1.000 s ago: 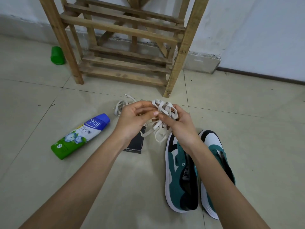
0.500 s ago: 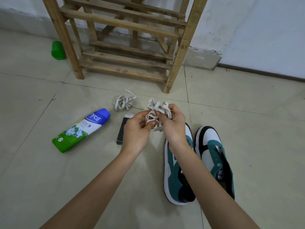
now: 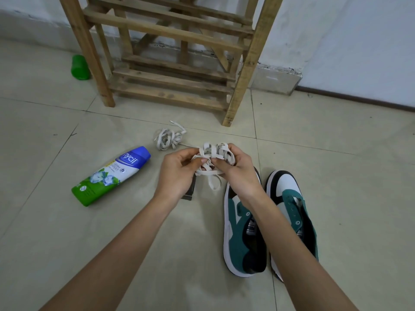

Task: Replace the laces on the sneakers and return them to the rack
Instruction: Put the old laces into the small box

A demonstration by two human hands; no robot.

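Gripping lace [image 3: 206, 149] near bottle [image 3: 111, 176] labelled "nycil GERM EXPERT".

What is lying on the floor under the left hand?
A dark flat object lies there. Only its near end shows below the left hand. That hand and the lace bundle it pinches cover the rest, so what it is cannot be told.

Left hand [image 3: 177, 173] and right hand [image 3: 239, 176] close together, both pinching, forearms [image 3: 125, 239] outstretched.
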